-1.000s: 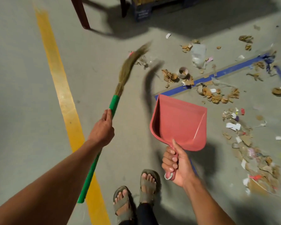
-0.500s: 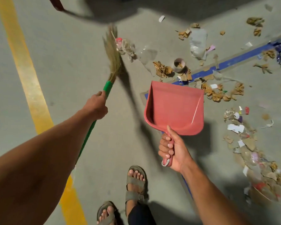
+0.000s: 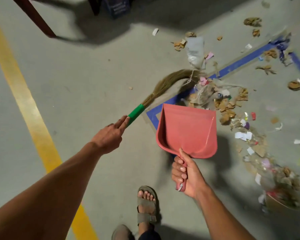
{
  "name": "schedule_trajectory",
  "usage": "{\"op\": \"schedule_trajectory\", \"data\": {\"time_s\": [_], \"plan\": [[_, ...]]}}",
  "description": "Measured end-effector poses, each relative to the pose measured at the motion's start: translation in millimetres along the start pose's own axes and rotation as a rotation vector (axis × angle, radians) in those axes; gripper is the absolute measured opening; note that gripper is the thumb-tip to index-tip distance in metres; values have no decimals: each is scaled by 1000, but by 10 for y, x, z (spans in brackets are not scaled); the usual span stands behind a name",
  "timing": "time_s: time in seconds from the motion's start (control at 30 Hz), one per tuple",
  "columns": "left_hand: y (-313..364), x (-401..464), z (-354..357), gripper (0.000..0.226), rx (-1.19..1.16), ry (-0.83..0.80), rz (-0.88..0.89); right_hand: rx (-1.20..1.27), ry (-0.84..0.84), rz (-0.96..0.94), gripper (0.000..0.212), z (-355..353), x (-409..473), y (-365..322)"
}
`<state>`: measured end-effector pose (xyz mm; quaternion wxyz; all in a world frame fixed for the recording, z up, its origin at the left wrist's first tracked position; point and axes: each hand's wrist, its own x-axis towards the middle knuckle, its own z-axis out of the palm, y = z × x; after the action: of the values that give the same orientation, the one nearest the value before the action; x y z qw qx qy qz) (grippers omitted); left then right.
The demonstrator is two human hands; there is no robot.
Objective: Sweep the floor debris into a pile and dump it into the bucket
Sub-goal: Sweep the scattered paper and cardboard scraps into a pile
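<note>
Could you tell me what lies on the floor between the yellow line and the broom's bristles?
In the head view, only bare grey concrete lies between the yellow line and the broom's bristles, apart from one small brown scrap.

Grey concrete floor (image 3: 76,75), marked with a yellow stripe (image 3: 27,108) and blue tape lines (image 3: 241,62). Strewn with cardboard scraps (image 3: 227,108), paper bits (image 3: 242,135), a crumpled plastic bag (image 3: 195,51).

A single head-worn wide-angle camera looked forward and down from standing height at the floor (image 3: 73,94), both arms reaching into frame.
</note>
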<state>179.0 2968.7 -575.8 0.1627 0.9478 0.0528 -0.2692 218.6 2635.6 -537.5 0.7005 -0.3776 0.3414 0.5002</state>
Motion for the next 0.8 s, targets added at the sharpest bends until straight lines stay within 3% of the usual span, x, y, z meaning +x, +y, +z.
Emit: {"op": "schedule_trajectory", "data": {"time_s": [0.13,0.23,0.33,0.47,0.63,0.8], "plan": [[-188,-168,-253,87,-58,88,-169,9,-16,-3,44,100,-98,-71],[-214,-132,-350,86,-111,54,-343,23,-31,-5,44,152,-95,-86],[-77,57,-299,84,-126,0,-375,29,-31,-10,44,156,-44,-70],[550,334,-43,85,-125,-109,-193,30,-26,-17,45,-20,-7,3],[1290,554,202,95,7,-239,222,70,16,-59,47,-240,-225,44],[1365,366,58,99,111,-227,336,94,83,-67,49,-412,-543,-48]]}}
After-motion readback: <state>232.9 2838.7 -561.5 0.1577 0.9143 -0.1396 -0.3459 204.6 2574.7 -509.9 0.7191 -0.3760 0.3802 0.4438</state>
